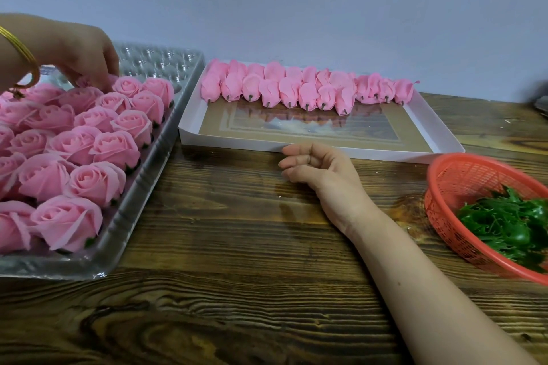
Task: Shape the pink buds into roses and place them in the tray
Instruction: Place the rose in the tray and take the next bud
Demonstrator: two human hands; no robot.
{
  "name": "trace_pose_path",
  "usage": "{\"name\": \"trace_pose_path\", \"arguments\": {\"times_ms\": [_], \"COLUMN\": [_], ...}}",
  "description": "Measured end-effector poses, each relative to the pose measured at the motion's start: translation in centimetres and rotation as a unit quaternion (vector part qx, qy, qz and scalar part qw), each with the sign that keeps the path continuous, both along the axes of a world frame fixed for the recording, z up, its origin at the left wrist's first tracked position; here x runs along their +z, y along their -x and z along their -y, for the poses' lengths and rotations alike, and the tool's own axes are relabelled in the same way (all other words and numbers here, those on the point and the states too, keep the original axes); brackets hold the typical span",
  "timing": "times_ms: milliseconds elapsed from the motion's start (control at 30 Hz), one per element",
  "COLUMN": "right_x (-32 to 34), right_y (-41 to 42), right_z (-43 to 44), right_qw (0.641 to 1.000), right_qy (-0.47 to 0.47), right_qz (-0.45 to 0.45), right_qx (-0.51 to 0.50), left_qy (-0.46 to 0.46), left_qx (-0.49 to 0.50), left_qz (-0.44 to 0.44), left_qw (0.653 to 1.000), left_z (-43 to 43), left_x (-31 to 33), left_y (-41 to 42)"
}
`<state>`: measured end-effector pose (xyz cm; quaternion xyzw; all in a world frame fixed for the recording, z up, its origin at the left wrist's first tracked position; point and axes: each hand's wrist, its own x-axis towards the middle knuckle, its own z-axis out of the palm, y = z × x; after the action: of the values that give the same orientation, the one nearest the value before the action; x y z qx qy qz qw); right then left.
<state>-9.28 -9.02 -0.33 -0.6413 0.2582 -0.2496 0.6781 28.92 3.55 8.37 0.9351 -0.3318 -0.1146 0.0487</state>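
Left of the white box (237,144), a clear tray (166,127) holds rows of finished roses (118,148). The left hand (80,50) reaches over its far filled row, fingers curled down around one rose (89,84). Pink buds (290,89) line the box's far edge. Right of the box sits a red basket (444,187) of green leaves (504,225). Just before the box, the right hand (320,169) rests on the wooden table (237,246), its fingers (293,163) loosely curled, holding nothing.

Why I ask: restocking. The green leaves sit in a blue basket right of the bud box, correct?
No: the head view shows a red basket, not blue. It holds the green leaves, right of the bud box.
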Motion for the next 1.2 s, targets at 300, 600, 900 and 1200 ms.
{"name": "trace_pose_path", "arguments": {"times_ms": [300, 600, 900, 1200], "right_x": [0.1, 0.3, 0.2, 0.1], "right_y": [0.1, 0.1, 0.1, 0.1], "right_z": [0.0, 0.0, 0.1, 0.0], "right_qw": [1.0, 1.0, 1.0, 1.0], "right_qy": [0.001, -0.002, -0.005, -0.004], "right_qz": [-0.003, -0.008, -0.005, -0.003], "right_qx": [0.003, 0.005, 0.002, 0.005], "left_qy": [-0.034, -0.03, -0.037, -0.042], "left_qx": [-0.008, -0.01, -0.017, -0.005], "left_qz": [0.05, 0.023, 0.013, 0.017], "left_qw": [0.998, 0.999, 0.999, 0.999], "left_z": [0.6, 0.7, 0.3, 0.4], "left_x": [0.3, 0.6, 0.6, 0.5], "left_y": [1.0, 1.0, 0.9, 1.1]}}
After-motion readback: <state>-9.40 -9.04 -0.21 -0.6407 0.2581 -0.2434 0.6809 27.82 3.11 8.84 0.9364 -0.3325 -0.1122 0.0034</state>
